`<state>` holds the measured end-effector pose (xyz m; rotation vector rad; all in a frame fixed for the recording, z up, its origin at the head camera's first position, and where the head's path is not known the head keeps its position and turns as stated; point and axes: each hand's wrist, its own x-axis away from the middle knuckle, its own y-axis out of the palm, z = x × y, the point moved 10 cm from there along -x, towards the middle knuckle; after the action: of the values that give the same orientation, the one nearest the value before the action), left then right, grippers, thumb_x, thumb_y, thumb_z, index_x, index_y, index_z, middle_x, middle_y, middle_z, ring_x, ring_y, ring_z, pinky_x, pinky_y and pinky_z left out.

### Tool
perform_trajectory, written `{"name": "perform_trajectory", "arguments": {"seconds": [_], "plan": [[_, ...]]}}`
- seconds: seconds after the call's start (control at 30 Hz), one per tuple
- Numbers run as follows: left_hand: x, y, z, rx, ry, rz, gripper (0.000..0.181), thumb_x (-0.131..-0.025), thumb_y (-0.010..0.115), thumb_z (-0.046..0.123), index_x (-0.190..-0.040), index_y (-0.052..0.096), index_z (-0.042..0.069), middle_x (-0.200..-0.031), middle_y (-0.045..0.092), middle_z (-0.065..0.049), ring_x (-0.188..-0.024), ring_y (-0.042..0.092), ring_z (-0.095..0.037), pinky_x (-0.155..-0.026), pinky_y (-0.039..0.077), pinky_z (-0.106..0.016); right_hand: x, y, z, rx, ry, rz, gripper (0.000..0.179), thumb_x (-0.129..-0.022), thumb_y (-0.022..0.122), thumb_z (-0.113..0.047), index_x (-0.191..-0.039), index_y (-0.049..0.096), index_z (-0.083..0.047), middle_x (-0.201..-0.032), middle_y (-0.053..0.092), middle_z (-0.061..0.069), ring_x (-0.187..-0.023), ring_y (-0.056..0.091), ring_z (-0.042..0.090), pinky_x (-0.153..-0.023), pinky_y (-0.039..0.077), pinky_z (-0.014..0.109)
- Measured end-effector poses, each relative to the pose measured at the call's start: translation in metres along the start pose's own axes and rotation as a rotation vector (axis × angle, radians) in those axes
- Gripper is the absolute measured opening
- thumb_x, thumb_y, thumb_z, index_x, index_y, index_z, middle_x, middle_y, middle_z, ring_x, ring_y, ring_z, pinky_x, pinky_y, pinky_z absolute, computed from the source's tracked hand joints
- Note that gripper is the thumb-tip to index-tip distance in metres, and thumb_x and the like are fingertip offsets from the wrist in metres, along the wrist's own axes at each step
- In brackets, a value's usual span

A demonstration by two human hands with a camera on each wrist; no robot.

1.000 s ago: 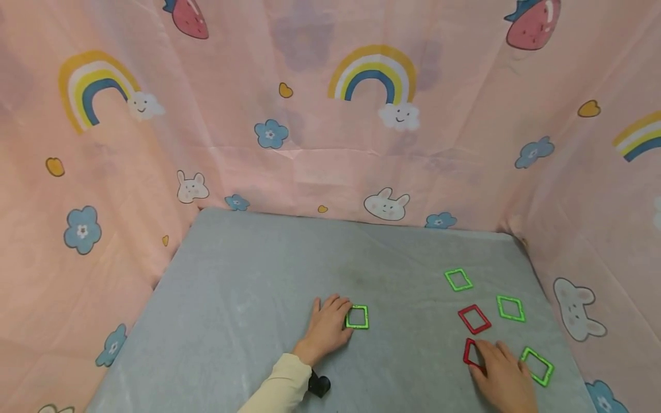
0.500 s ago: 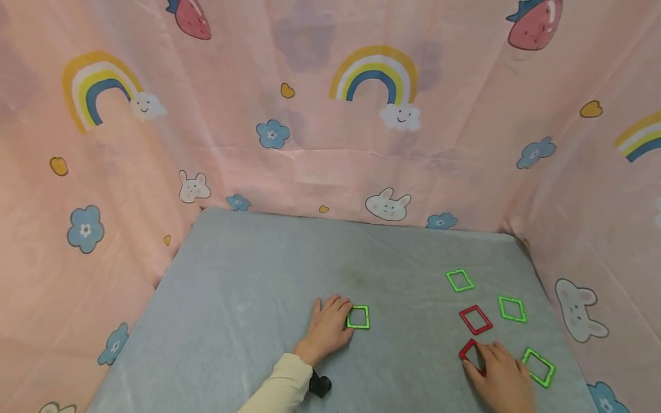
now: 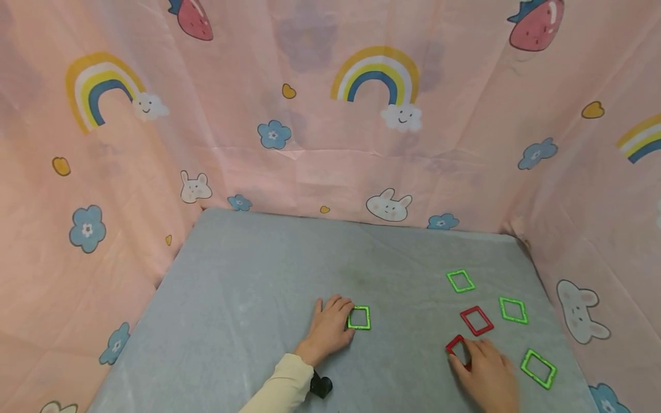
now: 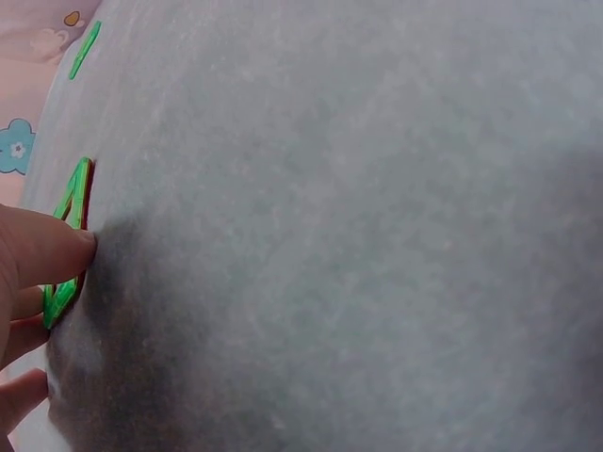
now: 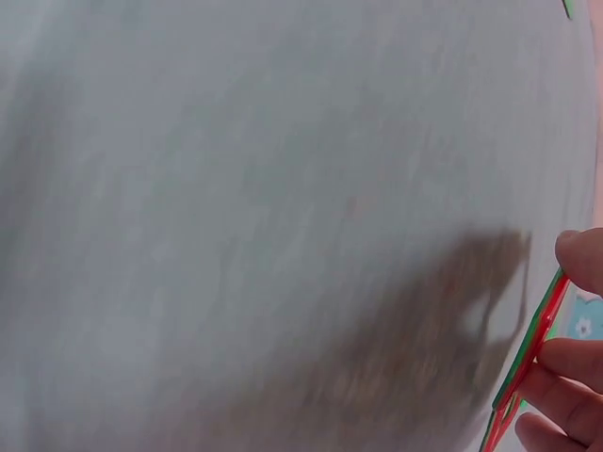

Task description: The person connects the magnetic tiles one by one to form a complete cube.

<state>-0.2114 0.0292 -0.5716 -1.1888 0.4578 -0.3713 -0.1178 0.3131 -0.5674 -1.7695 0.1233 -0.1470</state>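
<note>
My left hand [image 3: 326,331] rests on the table and pinches a green square magnetic tile frame [image 3: 369,317] at its left side. In the left wrist view a red edge shows along the underside of this green frame [image 4: 82,193]. Farther right, my right hand [image 3: 487,370] holds a red square tile frame [image 3: 454,342] between thumb and fingers, tilted, its near side hidden by the hand. The right wrist view shows this red frame [image 5: 532,350] nearly edge-on, with a green line along it and its shadow on the cloth beside it.
Just beyond the right hand lies another red frame [image 3: 467,324]. Green frames lie at the back [image 3: 451,283], to the right [image 3: 515,321] and at the front right [image 3: 543,359]. A black device [image 3: 321,386] sits at the left wrist. Pink printed curtains [image 3: 310,172] border the grey cloth-covered table [image 3: 248,269].
My right hand has moved left, away from the front-right green frame, carrying the red frame and turning it. The left hand and its green frame have stayed in place.
</note>
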Motion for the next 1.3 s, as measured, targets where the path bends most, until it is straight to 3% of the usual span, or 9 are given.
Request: {"name": "perform_trajectory", "arguments": {"seconds": [0.2,0.4,0.63,0.83,1.0,1.3], "plan": [[0.002,-0.002,0.0,0.003,0.014,0.041,0.044,-0.082,0.074,0.025,-0.123,0.064,0.011,-0.127,0.061,-0.003,-0.127,0.048,-0.026,-0.099,0.034,-0.064,-0.003,-0.002,-0.019,-0.041,-0.021,0.049,0.056,-0.084,0.073,-0.036,-0.115,0.063,0.01,-0.114,0.062,0.029,-0.118,0.048,0.048,-0.096,0.033,0.066],[0.002,0.0,-0.002,0.005,0.001,0.026,0.045,-0.083,0.073,0.026,-0.124,0.064,0.011,-0.129,0.06,-0.003,-0.128,0.048,-0.025,-0.1,0.034,-0.064,-0.005,-0.01,-0.041,-0.107,-0.11,0.183,0.048,-0.079,0.077,-0.03,-0.108,0.068,0.007,-0.102,0.066,0.021,-0.101,0.058,0.04,-0.088,0.04,0.062],[0.002,0.0,-0.002,0.012,-0.001,0.035,0.045,-0.082,0.074,0.026,-0.123,0.064,0.011,-0.127,0.061,-0.003,-0.127,0.048,-0.026,-0.1,0.034,-0.064,-0.009,-0.007,-0.057,-0.152,-0.122,0.181,0.047,-0.081,0.077,-0.03,-0.111,0.068,0.004,-0.102,0.067,0.018,-0.103,0.057,0.036,-0.087,0.041,0.06],[0.002,-0.003,-0.001,0.01,0.009,0.061,0.045,-0.08,0.074,0.025,-0.122,0.065,0.011,-0.126,0.062,-0.003,-0.125,0.05,-0.026,-0.098,0.034,-0.065,-0.01,-0.009,-0.075,-0.152,-0.17,0.226,0.046,-0.078,0.079,-0.028,-0.109,0.069,0.005,-0.1,0.068,0.017,-0.1,0.059,0.036,-0.084,0.045,0.057],[0.002,-0.001,-0.002,0.014,-0.009,0.018,0.045,-0.083,0.073,0.026,-0.125,0.064,0.013,-0.129,0.06,-0.002,-0.128,0.048,-0.025,-0.101,0.033,-0.064,-0.013,-0.005,-0.084,-0.156,-0.156,0.194,0.046,-0.08,0.078,-0.029,-0.111,0.069,0.004,-0.104,0.068,0.019,-0.106,0.058,0.038,-0.087,0.043,0.059],[0.002,-0.002,-0.001,0.02,-0.009,0.019,0.044,-0.083,0.072,0.025,-0.124,0.064,0.012,-0.129,0.06,-0.002,-0.128,0.048,-0.025,-0.101,0.033,-0.063,-0.019,0.008,-0.092,-0.165,-0.096,0.067,0.051,-0.085,0.073,-0.032,-0.119,0.065,0.005,-0.114,0.065,0.021,-0.117,0.052,0.039,-0.096,0.036,0.062]]}}
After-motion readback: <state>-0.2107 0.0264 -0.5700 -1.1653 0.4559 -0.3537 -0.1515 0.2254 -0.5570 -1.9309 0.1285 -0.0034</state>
